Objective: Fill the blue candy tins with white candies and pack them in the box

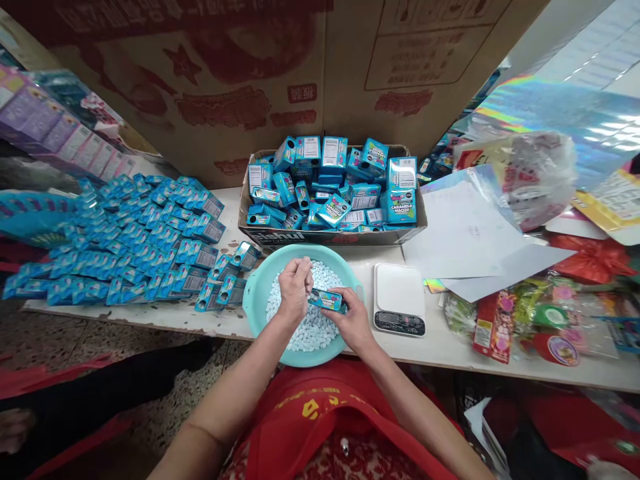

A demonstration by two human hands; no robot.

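Observation:
Over a turquoise basin [257, 320] of pale blue and white candies [313, 333], my right hand [353, 320] grips a small blue box [326, 300] from its right side. My left hand [296, 287] is closed just above the box's left end; what its fingers hold, if anything, is hidden. Behind the basin stands an open carton [330, 238] full of blue boxes. To the right of the basin lies a white kitchen scale [399, 290].
Many blue boxes [150, 233] cover the table's left side. White sheets [465, 227] and bagged sweets [555, 313] lie at the right. A large cardboard box [300, 73] stands behind. Another person's hand [15, 427] shows at the lower left.

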